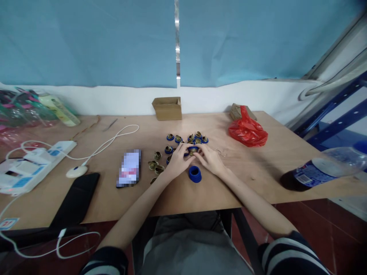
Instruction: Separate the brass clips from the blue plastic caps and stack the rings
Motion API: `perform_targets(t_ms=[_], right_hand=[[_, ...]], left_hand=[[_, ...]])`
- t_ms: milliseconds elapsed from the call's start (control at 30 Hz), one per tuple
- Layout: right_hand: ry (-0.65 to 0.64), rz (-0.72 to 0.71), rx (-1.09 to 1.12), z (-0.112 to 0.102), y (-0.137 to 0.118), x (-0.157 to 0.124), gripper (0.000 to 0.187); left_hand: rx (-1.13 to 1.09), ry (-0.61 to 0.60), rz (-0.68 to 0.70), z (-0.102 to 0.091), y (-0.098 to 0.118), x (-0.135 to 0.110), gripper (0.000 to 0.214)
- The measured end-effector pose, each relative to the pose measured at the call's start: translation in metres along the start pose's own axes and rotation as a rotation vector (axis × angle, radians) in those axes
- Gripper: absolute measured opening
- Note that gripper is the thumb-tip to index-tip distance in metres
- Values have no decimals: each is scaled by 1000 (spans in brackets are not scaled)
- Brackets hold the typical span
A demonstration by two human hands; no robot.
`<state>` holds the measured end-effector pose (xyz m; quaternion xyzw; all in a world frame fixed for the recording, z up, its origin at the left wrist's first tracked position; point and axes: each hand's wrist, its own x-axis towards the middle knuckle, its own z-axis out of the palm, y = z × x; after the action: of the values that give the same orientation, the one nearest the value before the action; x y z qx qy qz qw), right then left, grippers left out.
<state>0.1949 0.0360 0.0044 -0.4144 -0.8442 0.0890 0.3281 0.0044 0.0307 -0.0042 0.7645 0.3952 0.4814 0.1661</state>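
Just beyond the blue cup [195,174], we're pinching a blue-rimmed piece [193,148] between left hand [179,160] and right hand [211,158]; neither is sitting clearly nearer.

So, the outfit: dark sleeves, navy or near-black, with pale grey-white stripes looping around them. The right sleeve [292,256] shows the stripes best, fat curved bands with dark fabric in between. Left sleeve [106,261] has the same look, just more cut off at the bottom edge. Both end around the elbow, so the left forearm [143,206] and right forearm [258,202] are bare and pretty slim, same with the left hand [180,160] and right hand [211,159]. Lap's covered in plain grey cloth [195,244], kinda soft and creased, can't tell which garment.
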Motion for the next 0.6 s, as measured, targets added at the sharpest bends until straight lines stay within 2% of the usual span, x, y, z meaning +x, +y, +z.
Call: perform_targets(t_ms=[133,333,500,600], right_hand=[[90,-20,11,-1,3,-1,30],[157,-64,108,7,5,-3,27],[215,-70,132,13,5,-4,25],[187,-77,100,11,3,-4,25]], left_hand=[[-90,67,-30,0,2,-1,22],[-284,114,-137,11,1,-6,25],[-282,137,-136,12,2,-8,23],[-240,143,-135,12,4,-10,22]])
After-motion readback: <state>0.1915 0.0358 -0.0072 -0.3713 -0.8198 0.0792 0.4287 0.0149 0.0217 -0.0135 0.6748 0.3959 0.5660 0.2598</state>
